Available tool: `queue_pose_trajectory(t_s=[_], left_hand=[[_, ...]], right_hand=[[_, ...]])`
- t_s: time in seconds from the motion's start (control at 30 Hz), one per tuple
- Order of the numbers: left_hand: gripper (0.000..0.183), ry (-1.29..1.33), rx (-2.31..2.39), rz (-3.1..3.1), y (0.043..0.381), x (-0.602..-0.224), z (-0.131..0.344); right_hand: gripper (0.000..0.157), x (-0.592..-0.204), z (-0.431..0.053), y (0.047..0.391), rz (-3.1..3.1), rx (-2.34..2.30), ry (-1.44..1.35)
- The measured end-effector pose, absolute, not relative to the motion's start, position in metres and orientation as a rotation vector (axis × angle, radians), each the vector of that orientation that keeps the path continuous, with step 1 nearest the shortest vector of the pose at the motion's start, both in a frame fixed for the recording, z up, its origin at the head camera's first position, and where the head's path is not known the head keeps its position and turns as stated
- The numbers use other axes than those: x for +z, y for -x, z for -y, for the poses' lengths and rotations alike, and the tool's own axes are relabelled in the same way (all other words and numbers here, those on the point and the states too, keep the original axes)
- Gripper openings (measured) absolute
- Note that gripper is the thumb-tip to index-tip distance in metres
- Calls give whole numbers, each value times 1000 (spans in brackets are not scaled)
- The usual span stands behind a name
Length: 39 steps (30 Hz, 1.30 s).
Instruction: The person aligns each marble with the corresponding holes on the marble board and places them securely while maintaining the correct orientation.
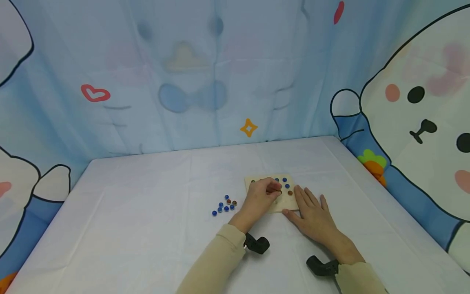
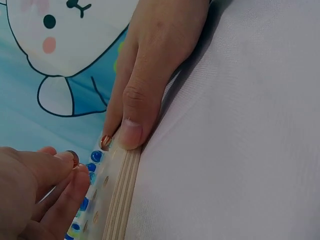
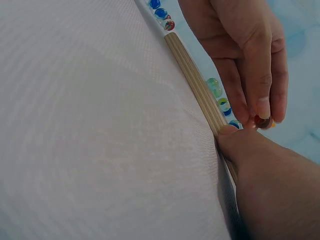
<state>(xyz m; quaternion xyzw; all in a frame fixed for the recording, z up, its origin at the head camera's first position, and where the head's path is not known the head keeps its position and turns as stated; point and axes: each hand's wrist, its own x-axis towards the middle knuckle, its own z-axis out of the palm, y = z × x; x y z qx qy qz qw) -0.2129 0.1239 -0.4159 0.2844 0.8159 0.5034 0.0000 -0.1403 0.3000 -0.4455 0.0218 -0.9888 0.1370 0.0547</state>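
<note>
A square wooden board point(image 1: 282, 205) with small holes lies on the table, and several marbles, blue, brown and clear, sit on it. Above the board my left hand point(image 1: 259, 197) pinches a reddish-brown marble point(image 3: 262, 121) between thumb and fingers; in the left wrist view the same marble point(image 2: 74, 159) shows at the fingertips. My right hand point(image 1: 314, 215) lies with fingers extended at the board's right side. Its thumb point(image 2: 131, 134) presses on the near edge of the board. Part of the board is hidden under the left hand in the head view.
Left of the board, a loose group of blue and brown marbles point(image 1: 226, 208) lies on the white tablecloth point(image 1: 139, 228). A light blue curtain point(image 1: 216, 81) with cartoon prints hangs behind the table. Black camera mounts point(image 1: 258, 244) project from both wrists.
</note>
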Motion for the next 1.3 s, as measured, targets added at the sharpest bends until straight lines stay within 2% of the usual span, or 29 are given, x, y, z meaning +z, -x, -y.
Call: queue_pose_trajectory(t_s=[0.7,1.3], left_hand=[[7,-719,1591,-2694,214,-425,-143],[10,-741,1416,-2813,210,-421,-151]], right_hand=[[92,-444,-300,139,2994,413,-75],[93,-443,-300,139,2991,427,-77]])
